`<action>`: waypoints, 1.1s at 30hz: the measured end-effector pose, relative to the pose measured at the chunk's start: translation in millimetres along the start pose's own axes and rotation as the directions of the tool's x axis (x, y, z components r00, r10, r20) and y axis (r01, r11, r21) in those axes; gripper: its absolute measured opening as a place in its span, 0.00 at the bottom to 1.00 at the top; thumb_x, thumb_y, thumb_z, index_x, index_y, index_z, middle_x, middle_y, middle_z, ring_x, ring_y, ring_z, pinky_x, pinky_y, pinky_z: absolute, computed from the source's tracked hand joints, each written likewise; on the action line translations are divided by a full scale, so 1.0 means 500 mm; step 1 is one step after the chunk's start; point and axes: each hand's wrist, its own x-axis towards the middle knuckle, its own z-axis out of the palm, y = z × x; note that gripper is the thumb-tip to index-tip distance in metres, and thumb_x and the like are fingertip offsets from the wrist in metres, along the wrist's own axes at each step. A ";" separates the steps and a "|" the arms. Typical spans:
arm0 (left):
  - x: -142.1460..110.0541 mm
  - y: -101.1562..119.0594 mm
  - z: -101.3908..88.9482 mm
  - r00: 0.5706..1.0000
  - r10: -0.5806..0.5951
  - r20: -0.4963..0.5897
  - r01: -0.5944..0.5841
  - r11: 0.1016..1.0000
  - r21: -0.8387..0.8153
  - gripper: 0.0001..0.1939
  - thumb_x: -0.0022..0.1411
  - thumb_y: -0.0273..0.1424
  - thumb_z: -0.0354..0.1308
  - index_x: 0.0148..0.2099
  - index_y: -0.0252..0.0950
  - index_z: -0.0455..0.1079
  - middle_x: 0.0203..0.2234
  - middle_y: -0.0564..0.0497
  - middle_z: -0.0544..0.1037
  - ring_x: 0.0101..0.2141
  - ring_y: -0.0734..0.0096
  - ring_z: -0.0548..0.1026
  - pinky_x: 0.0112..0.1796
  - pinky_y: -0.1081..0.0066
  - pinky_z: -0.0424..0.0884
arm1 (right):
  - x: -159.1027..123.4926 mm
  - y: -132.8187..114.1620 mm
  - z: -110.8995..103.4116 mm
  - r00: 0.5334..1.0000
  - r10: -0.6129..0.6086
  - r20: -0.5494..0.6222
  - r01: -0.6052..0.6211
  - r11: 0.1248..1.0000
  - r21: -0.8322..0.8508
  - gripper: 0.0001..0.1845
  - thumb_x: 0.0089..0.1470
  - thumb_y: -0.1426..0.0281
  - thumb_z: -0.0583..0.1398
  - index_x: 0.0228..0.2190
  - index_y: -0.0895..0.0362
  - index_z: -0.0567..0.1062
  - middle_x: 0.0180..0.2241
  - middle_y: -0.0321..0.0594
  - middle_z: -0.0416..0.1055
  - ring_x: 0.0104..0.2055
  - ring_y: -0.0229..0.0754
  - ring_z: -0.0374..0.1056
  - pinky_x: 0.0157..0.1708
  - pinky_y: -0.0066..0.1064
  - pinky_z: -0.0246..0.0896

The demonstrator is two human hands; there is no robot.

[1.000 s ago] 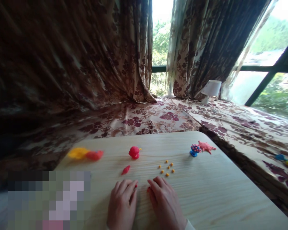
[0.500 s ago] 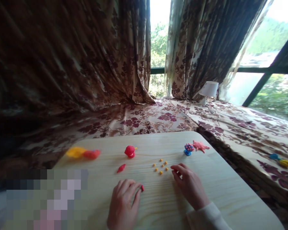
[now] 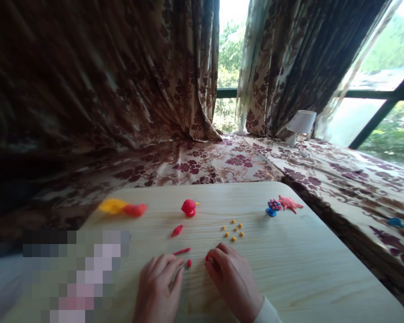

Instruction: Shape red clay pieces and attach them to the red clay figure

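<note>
My left hand (image 3: 158, 287) rests low over the wooden table, thumb and forefinger pinched at a small red piece of modelling clay (image 3: 189, 263). A thin red clay strip (image 3: 182, 251) lies just past its fingers. To its right, my right hand (image 3: 234, 280) is closed with a tiny red clay bit (image 3: 207, 258) at its fingertips. Several small yellow clay balls (image 3: 235, 229) are scattered beyond my right hand. A red pointed clay piece (image 3: 177, 231) lies farther up, before a round red clay figure (image 3: 189, 207) on a base.
At the table's far left are a yellow clay piece (image 3: 112, 206) and a red one (image 3: 134, 210). A blue clay stand with dotted top (image 3: 273, 207) and a pink clay shape (image 3: 290, 204) sit far right. A white lamp (image 3: 302, 122) stands beyond the table (image 3: 306, 260).
My right hand has moved left from beside the yellow balls toward my left hand, and a red bit now shows at its fingertips. The thin red strip has come into sight. The view has shifted slightly.
</note>
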 end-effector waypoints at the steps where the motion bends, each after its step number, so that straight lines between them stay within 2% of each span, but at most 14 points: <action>1: -0.004 -0.005 0.000 1.000 -0.002 -0.004 0.002 1.000 -0.004 0.06 0.58 0.29 0.54 0.38 0.41 0.71 0.30 0.51 0.76 0.33 0.67 0.73 0.35 0.69 0.68 | 0.006 -0.004 0.008 1.000 0.008 0.003 -0.008 0.999 -0.039 0.06 0.53 0.73 0.59 0.25 0.54 0.72 0.28 0.35 0.70 0.32 0.38 0.68 0.29 0.25 0.56; 4: -0.011 -0.023 -0.003 0.999 -0.010 -0.040 0.009 1.000 -0.010 0.06 0.58 0.29 0.54 0.38 0.40 0.71 0.30 0.51 0.76 0.33 0.67 0.73 0.35 0.69 0.68 | 0.019 -0.009 0.017 1.000 0.010 0.011 -0.009 0.996 -0.090 0.07 0.53 0.76 0.58 0.25 0.55 0.71 0.28 0.36 0.70 0.32 0.38 0.68 0.30 0.25 0.56; 7: -0.009 -0.032 -0.008 0.997 -0.019 -0.079 0.019 1.000 0.001 0.07 0.57 0.28 0.55 0.39 0.40 0.71 0.30 0.51 0.76 0.32 0.67 0.73 0.34 0.69 0.68 | 0.015 -0.002 0.013 0.999 -0.022 0.036 0.023 1.000 -0.019 0.09 0.56 0.76 0.55 0.26 0.55 0.71 0.28 0.36 0.69 0.32 0.37 0.67 0.31 0.25 0.57; 10: 0.003 -0.019 -0.010 0.993 -0.038 -0.109 0.036 0.999 -0.018 0.07 0.57 0.27 0.55 0.38 0.40 0.71 0.29 0.51 0.75 0.32 0.67 0.73 0.34 0.68 0.68 | -0.004 0.014 0.007 0.998 -0.052 0.032 0.051 0.998 0.039 0.08 0.57 0.76 0.53 0.29 0.54 0.70 0.29 0.35 0.69 0.31 0.37 0.67 0.32 0.25 0.58; 13: 0.013 0.006 -0.009 0.995 -0.040 -0.088 0.032 0.995 -0.091 0.08 0.58 0.26 0.53 0.39 0.40 0.71 0.31 0.51 0.76 0.34 0.67 0.73 0.36 0.68 0.69 | -0.023 0.028 0.008 0.993 -0.113 0.015 0.114 0.993 -0.018 0.10 0.55 0.79 0.53 0.31 0.54 0.71 0.31 0.37 0.70 0.33 0.39 0.67 0.33 0.26 0.60; 17: 0.007 0.021 -0.001 0.998 -0.035 -0.061 0.026 0.990 -0.141 0.07 0.59 0.27 0.53 0.39 0.39 0.71 0.33 0.50 0.76 0.37 0.67 0.74 0.37 0.69 0.70 | -0.029 0.033 0.016 0.973 -0.231 -0.015 0.229 0.971 -0.068 0.11 0.52 0.79 0.55 0.25 0.54 0.71 0.30 0.36 0.70 0.32 0.39 0.68 0.31 0.27 0.64; 19: -0.004 0.016 0.005 0.998 -0.006 -0.065 -0.002 0.993 -0.121 0.07 0.59 0.27 0.53 0.39 0.39 0.71 0.33 0.50 0.77 0.37 0.67 0.74 0.38 0.69 0.70 | -0.029 0.039 0.020 0.938 -0.333 -0.101 0.321 0.940 -0.116 0.11 0.53 0.79 0.54 0.28 0.54 0.73 0.33 0.38 0.73 0.37 0.41 0.69 0.34 0.28 0.67; 21: -0.017 0.006 0.012 0.994 0.069 -0.080 -0.074 0.995 -0.063 0.09 0.60 0.28 0.52 0.42 0.39 0.70 0.36 0.50 0.78 0.39 0.67 0.75 0.42 0.67 0.69 | -0.036 0.053 0.023 0.857 -0.491 -0.157 0.449 0.861 -0.237 0.14 0.55 0.79 0.51 0.38 0.56 0.74 0.42 0.41 0.74 0.45 0.42 0.69 0.40 0.30 0.67; 24: -0.037 -0.009 0.024 0.987 0.139 -0.075 -0.132 0.987 0.097 0.20 0.60 0.31 0.51 0.54 0.34 0.63 0.47 0.44 0.75 0.48 0.63 0.71 0.48 0.64 0.66 | -0.070 0.086 0.031 0.732 -0.670 -0.124 0.562 0.696 -0.446 0.17 0.59 0.74 0.50 0.47 0.62 0.70 0.48 0.45 0.72 0.51 0.43 0.67 0.45 0.31 0.66; 26: -0.048 -0.014 0.034 0.992 0.108 -0.068 -0.092 0.975 0.204 0.28 0.60 0.35 0.50 0.61 0.29 0.53 0.53 0.39 0.70 0.53 0.60 0.67 0.48 0.62 0.65 | -0.100 0.107 0.039 0.698 -0.712 -0.074 0.580 0.623 -0.525 0.18 0.61 0.70 0.50 0.48 0.62 0.70 0.48 0.44 0.72 0.52 0.42 0.66 0.49 0.29 0.62; 30: -0.059 -0.012 0.046 0.995 0.094 -0.044 -0.074 0.941 0.331 0.36 0.60 0.38 0.48 0.65 0.26 0.43 0.55 0.37 0.67 0.54 0.56 0.65 0.49 0.58 0.61 | -0.129 0.118 0.052 0.706 -0.703 -0.082 0.532 0.604 -0.593 0.19 0.62 0.65 0.48 0.49 0.58 0.70 0.51 0.40 0.70 0.57 0.41 0.60 0.62 0.36 0.41; 31: -0.060 -0.010 0.047 0.994 0.102 -0.035 -0.084 0.932 0.352 0.37 0.60 0.38 0.48 0.65 0.26 0.41 0.55 0.37 0.67 0.54 0.55 0.66 0.50 0.58 0.59 | -0.125 0.114 0.052 0.718 -0.691 -0.086 0.524 0.618 -0.586 0.21 0.62 0.62 0.48 0.49 0.59 0.69 0.51 0.41 0.69 0.58 0.42 0.59 0.62 0.39 0.38; 33: -0.058 -0.006 0.047 0.992 0.122 -0.028 -0.102 0.918 0.383 0.38 0.59 0.39 0.48 0.66 0.26 0.40 0.54 0.37 0.68 0.53 0.54 0.66 0.51 0.57 0.56 | -0.111 0.101 0.047 0.765 -0.643 -0.047 0.515 0.654 -0.555 0.27 0.60 0.57 0.48 0.52 0.62 0.67 0.54 0.46 0.65 0.59 0.45 0.57 0.61 0.40 0.41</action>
